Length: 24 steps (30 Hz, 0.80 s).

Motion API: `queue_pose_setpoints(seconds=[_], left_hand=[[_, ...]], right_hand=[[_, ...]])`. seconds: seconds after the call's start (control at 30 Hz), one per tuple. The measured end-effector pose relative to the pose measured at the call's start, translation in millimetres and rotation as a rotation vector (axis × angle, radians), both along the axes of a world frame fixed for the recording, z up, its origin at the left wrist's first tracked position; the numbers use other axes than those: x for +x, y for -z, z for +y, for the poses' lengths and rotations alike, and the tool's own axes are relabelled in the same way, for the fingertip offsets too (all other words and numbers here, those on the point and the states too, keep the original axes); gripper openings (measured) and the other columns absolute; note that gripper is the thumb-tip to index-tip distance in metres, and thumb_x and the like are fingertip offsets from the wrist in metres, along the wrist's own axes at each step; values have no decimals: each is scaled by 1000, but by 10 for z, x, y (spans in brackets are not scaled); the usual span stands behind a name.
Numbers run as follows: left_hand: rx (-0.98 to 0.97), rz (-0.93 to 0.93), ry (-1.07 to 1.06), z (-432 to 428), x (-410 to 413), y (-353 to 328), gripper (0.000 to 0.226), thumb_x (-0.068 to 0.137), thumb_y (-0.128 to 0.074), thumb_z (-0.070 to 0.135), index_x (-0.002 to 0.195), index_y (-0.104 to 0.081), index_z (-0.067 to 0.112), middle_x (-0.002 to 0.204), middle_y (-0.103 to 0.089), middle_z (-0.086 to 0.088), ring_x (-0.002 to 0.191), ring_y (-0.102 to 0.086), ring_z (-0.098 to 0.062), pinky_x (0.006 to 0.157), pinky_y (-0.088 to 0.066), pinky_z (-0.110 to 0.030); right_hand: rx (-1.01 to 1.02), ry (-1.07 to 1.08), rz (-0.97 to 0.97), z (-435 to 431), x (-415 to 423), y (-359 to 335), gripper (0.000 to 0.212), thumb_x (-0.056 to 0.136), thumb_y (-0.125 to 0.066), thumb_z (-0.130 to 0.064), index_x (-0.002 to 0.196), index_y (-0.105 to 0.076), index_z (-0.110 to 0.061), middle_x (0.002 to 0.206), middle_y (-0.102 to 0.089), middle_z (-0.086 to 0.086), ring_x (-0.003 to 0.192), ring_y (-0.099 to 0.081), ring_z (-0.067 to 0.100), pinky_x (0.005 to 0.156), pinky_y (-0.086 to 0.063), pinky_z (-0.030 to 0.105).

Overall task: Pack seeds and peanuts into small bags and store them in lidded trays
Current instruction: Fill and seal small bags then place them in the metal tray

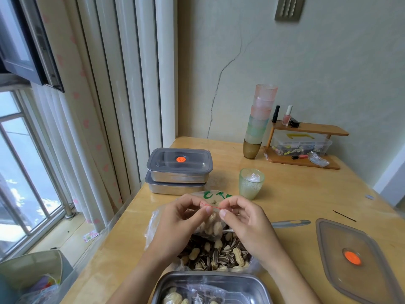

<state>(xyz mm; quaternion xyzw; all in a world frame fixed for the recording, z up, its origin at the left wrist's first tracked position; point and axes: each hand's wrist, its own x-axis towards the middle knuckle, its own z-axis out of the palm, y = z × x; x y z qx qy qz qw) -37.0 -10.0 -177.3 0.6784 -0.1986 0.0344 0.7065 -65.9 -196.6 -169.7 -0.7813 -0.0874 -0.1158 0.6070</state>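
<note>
My left hand and my right hand pinch the red zip strip at the top of a small clear bag filled with peanuts, held above the table. Below it lies a large open plastic bag of mixed sunflower seeds and peanuts. At the bottom edge stands an open steel tray with packed small bags inside. Its grey lid with an orange dot lies upside up at the right. Two lidded steel trays are stacked at the far left.
A green cup holding small clear bags stands beyond my hands. A stack of coloured cups and a wooden shelf with bottles and a box sit by the wall. A metal spoon handle and a thin black pin lie at right.
</note>
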Motion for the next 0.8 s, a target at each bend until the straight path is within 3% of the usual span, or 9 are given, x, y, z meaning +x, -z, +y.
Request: queue_pose_setpoints(seconds=[0.13,0.27,0.37,0.47,0.53,0.67,0.8], left_hand=[[8,29,22,-23,-12,15,9,97,-69,11,95,-67,2,90,-72,-15,82,-67,-26,77,-55,-30],[42,28,57,-31,-16,11,3,95,-74,13,96,-73,11,93,-74,-11,90,-70,-39,83,-58,-46],[39,5,48,-25,-19,11,5,93,-76,13,89,-73,10,89,-73,-8,86,-68,-41,80,-58,-47],[21,-15,32,-24,-18,5,9,91,-76,12,85,-72,6,87,-71,-11,78,-65,-41,73,-56,-42],[2,-15,28,-17,-16,-1,9,90,-77,8,83,-72,4,84,-70,-15,73,-64,-35,70,-55,-38],[-15,-10,33,14,2,-11,8,86,-81,14,83,-77,8,86,-75,-15,82,-71,-32,78,-57,-40],[-10,5,3,13,15,-12,9,81,-84,19,81,-80,10,87,-75,-13,85,-72,-33,82,-57,-41]], right_hand=[[-66,1,-41,1,6,5,4,89,-70,-28,88,-72,-25,87,-72,1,85,-70,23,85,-58,51],[-76,14,-75,35,-6,-6,10,86,-68,-34,85,-69,-24,84,-69,0,81,-69,26,81,-57,55],[-171,63,-151,60,-11,5,7,86,-68,-31,80,-67,-27,84,-66,-5,79,-67,19,75,-57,43],[-303,123,-253,69,-18,10,15,88,-73,-15,78,-66,-24,82,-61,-9,79,-62,16,71,-48,22],[-352,145,-285,67,-29,0,20,89,-75,-7,78,-66,-21,81,-57,-11,79,-60,15,69,-43,16],[-310,151,-258,26,-18,-27,17,90,-78,-10,81,-72,-24,83,-62,-8,77,-63,18,69,-51,26],[-152,113,-115,-34,-3,-47,14,88,-81,-14,89,-77,-27,86,-74,-4,81,-71,17,77,-59,37]])
